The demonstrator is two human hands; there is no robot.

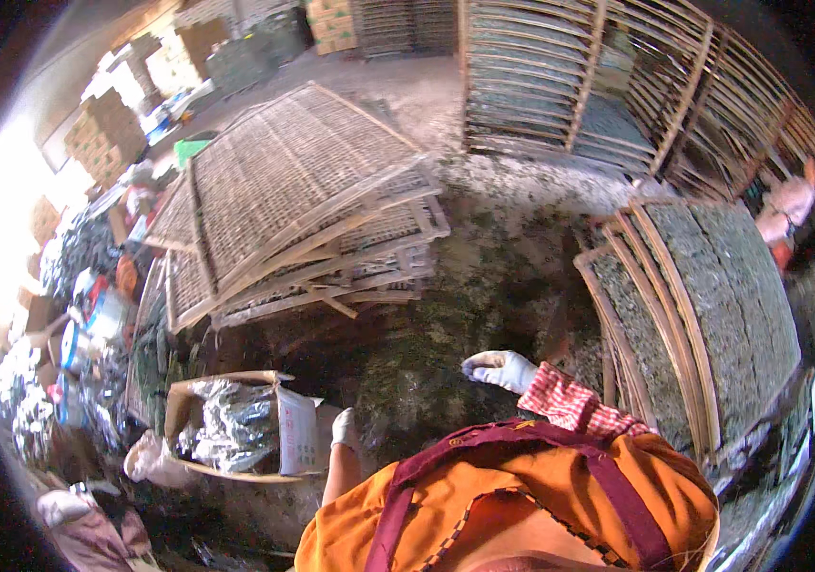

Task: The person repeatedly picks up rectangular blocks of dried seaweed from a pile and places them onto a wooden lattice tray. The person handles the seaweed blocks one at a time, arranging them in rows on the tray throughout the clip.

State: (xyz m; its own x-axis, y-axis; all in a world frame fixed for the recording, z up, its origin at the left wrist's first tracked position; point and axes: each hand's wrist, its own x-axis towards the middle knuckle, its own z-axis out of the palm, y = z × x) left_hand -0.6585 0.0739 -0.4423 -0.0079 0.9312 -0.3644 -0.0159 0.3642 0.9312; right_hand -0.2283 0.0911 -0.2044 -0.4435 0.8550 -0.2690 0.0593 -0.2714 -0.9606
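My right hand (501,372), in a pale glove with a red-checked sleeve cuff, hangs over the dark floor in front of me. Its fingers are loosely bent, and nothing shows in them. My left hand (343,429), also in a pale glove, is beside a cardboard box (301,434), apart from it as far as I can see; its fingers are hidden. Shiny silvery plastic (231,424) fills the box. Ahead to the left lies an uneven stack of woven slatted trays (284,181). To my right, wood-framed trays (727,296) covered in dark green-grey material lean together.
Tall wooden racks (531,86) stand at the back right. Plastic bags and containers (93,324) are heaped on the left, with cartons (102,133) behind. One person (93,534) is at lower left; another pink-clad figure (789,205) appears at far right.
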